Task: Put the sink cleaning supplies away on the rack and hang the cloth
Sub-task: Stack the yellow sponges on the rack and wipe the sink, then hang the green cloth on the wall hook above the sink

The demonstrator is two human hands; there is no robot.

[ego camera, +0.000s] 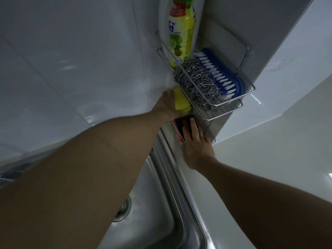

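A wire rack (250, 90) hangs on the wall above the sink. In it stand a yellow dish soap bottle (181, 33), a steel wool scourer (197, 83) and a blue scrub brush (222, 76) with white bristles. My left hand (166, 105) grips a yellow cloth (180, 101) just under the rack's left end. My right hand (195, 142) presses its fingers on the cloth's dark red part (183, 124) below the rack, against the wall. How the cloth sits on the rack's lower bar is hidden.
A stainless steel sink (161, 212) with a round drain (124, 207) lies below my arms. White wall tiles (71, 69) fill the left. A white counter (269, 159) runs along the right of the sink rim.
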